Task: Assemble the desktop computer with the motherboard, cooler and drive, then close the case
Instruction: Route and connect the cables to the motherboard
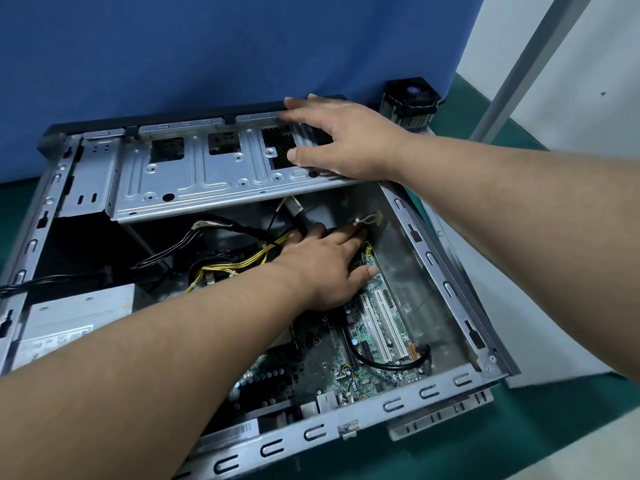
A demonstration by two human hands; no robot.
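At the far left of the open case [446, 285] sits the power supply [76, 313], its yellow and black cables [239, 261] trailing rightward over the floor of the case. Next comes the motherboard [360, 344], lying in the lower right of the case with its white slots showing — it looks seated or nearly so, though I cannot see any screws.

The step in hand seems to be settling the board and clearing the wiring at its far edge. The left hand [322, 268] reaches in there, palm down, fingers fairly straight and spread, fingertips among the cables and the thumb resting on the board; whether it pinches a cable I cannot tell.

Above it, the right hand [339, 140] lies open and flat on the drive cage [194, 174], fingers over the case's far rim, thumb pressing the metal — steadying, by the look of it.

The cooler [410, 102] stands outside, beyond the case's far right corner, not yet fitted. No drive is in view. The next move likely calls for tucking the cables aside so the board lies free for the cooler.
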